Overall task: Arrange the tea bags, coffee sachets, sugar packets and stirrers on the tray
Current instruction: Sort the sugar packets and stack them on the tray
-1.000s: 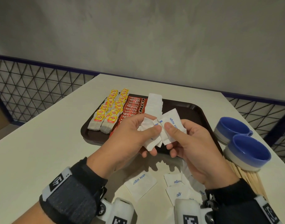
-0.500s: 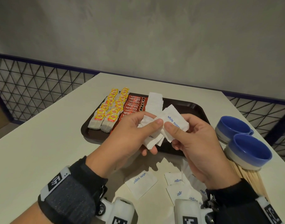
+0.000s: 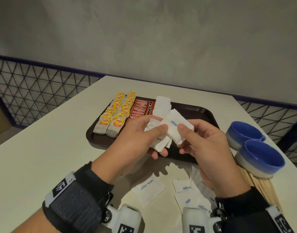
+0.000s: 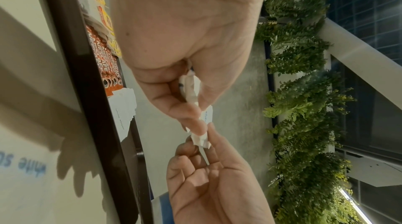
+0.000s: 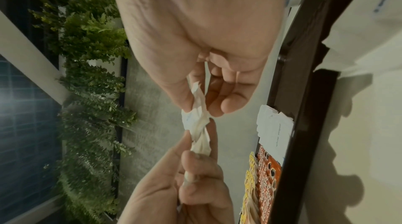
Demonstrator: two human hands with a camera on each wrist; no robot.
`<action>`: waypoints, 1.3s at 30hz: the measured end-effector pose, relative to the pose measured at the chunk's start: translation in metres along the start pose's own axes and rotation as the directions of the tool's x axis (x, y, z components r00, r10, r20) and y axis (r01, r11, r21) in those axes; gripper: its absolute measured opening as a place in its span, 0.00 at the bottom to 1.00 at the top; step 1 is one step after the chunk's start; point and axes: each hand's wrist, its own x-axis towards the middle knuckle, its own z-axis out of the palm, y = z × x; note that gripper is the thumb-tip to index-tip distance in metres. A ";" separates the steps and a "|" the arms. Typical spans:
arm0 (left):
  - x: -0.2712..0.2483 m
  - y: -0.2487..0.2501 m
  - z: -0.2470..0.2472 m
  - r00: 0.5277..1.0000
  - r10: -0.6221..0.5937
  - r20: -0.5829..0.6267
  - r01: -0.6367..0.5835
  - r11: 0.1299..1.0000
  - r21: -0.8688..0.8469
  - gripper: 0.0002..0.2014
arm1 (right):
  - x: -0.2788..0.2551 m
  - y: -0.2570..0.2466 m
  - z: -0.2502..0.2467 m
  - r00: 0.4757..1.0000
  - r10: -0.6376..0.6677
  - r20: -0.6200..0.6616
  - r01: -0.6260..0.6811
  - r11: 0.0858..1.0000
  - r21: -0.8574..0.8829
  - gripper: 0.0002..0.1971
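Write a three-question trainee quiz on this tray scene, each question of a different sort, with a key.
1. True or false: the wooden stirrers already lie on the tray.
2. Multiple choice: what does the left hand hold? A) tea bags B) a bunch of sugar packets C) a blue cup
3. Fill in: on the tray, the coffee sachets lie between the tea bags and a row of ____.

Key: 1. False; they lie on the table by the blue cups. 2. B; the right hand pinches a sugar packet too. 3. Sugar packets.
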 end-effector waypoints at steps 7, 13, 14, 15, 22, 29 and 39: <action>0.005 0.007 -0.008 0.991 0.018 -0.135 -0.025 0.999 -0.046 0.07 | 0.000 -0.006 -0.008 0.995 0.049 -0.091 -0.046 0.998 0.037 0.05; 0.014 0.021 -0.039 0.928 0.080 -0.364 -0.149 0.975 -0.167 0.11 | 0.013 -0.021 -0.013 0.990 0.136 0.042 -0.119 0.951 -0.285 0.04; 0.015 0.022 -0.044 0.917 0.081 -0.390 -0.164 0.969 -0.184 0.12 | 0.017 -0.021 -0.009 0.983 0.165 0.086 -0.120 0.915 -0.386 0.03; 0.015 0.023 -0.046 0.909 0.077 -0.409 -0.171 0.965 -0.198 0.12 | 0.023 -0.020 -0.004 0.973 0.191 0.125 -0.108 0.868 -0.484 0.03; 0.012 0.029 -0.051 0.892 0.066 -0.447 -0.185 0.956 -0.228 0.10 | 0.057 -0.006 0.019 0.929 0.336 0.158 -0.066 0.567 -0.821 0.09; 0.009 0.034 -0.052 0.898 0.047 -0.437 -0.173 0.952 -0.253 0.12 | 0.059 -0.009 0.028 0.882 0.454 0.125 -0.122 0.478 -0.870 0.30; 0.008 0.035 -0.051 0.924 0.030 -0.380 -0.144 0.951 -0.274 0.12 | 0.066 -0.003 0.046 0.905 0.410 0.116 -0.072 0.415 -0.907 0.35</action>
